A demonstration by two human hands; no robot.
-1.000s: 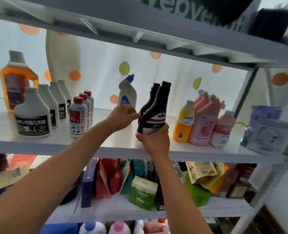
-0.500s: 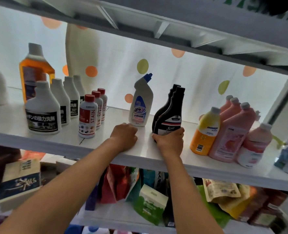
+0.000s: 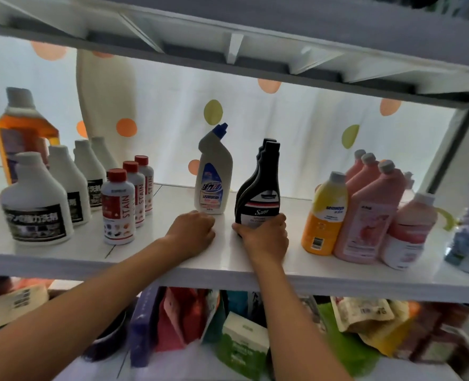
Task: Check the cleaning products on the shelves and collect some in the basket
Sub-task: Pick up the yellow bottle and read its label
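Right hand: the right hand [image 3: 265,237] is wrapped round the base of the front black bottle [image 3: 260,193], thumb on the left side, fingers curled across the lower label.
Black bottle: stands upright on the shelf [image 3: 227,259], foremost of a short file of like bottles, label facing the viewer.
Reason for hold: a low grip on a tall, narrow-necked bottle steadies it against tipping; judged suited to reading the label or to seating the bottle in line.
Left hand: the left hand [image 3: 192,229] rests knuckles-up on the shelf, fingers curled under, holding nothing; it sits just in front of the white toilet-cleaner bottle [image 3: 214,174] without a visible grip on it.
Reason for rest: probably a brace while reaching up.
Neighbouring stock: red-capped stain bottles [image 3: 117,207] and white jugs [image 3: 35,204] to the left; yellow bottle [image 3: 326,215] and pink bottles [image 3: 370,210] to the right, apart from both hands.
Basket: not in view.
Task status: judged at the checking stage; nothing visibly collected.
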